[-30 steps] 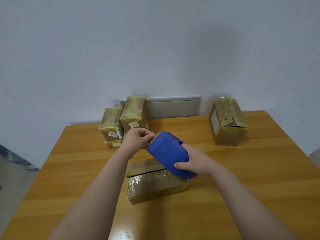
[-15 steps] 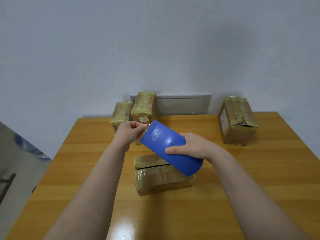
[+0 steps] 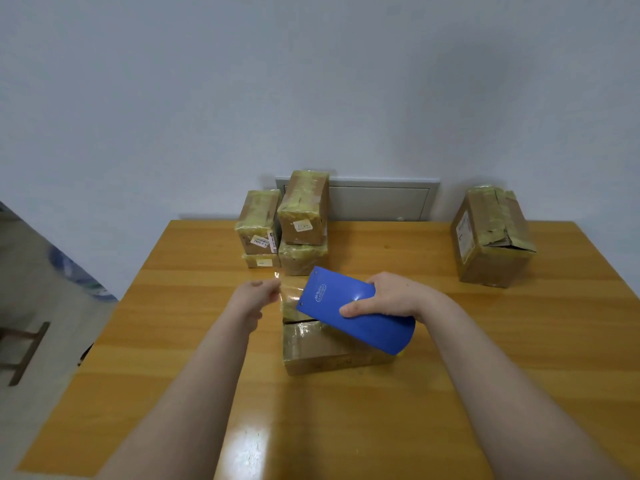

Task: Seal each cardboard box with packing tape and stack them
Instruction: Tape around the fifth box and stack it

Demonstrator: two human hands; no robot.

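– Across the wooden table (image 3: 519, 341), what do you have, biggest first?

– Far right I've got the lone box (image 3: 491, 237), its top flap torn and lifted, well apart from the rest. At the back edge are four smaller taped boxes (image 3: 301, 216), in two stacks side by side. Nearest me is the box being sealed (image 3: 322, 351), lying flat with a dark open seam across its top.

– And the hands?

– My right hand (image 3: 391, 294) is wrapped round the blue tape dispenser (image 3: 353, 310), thumb across its cover, held above that box. My left hand (image 3: 256, 296) has its fingers pinched on the free end of the clear tape (image 3: 289, 289), which runs leftward from the dispenser's mouth.

– How will it handle?

– I judge the tape thin, limp and sticky. It'll fold onto itself if slack, so I'd hold only the very end and pull it taut. The box looks light and fairly stiff. Its glossy wrap may be slippery, so I'd take it by the side edges.
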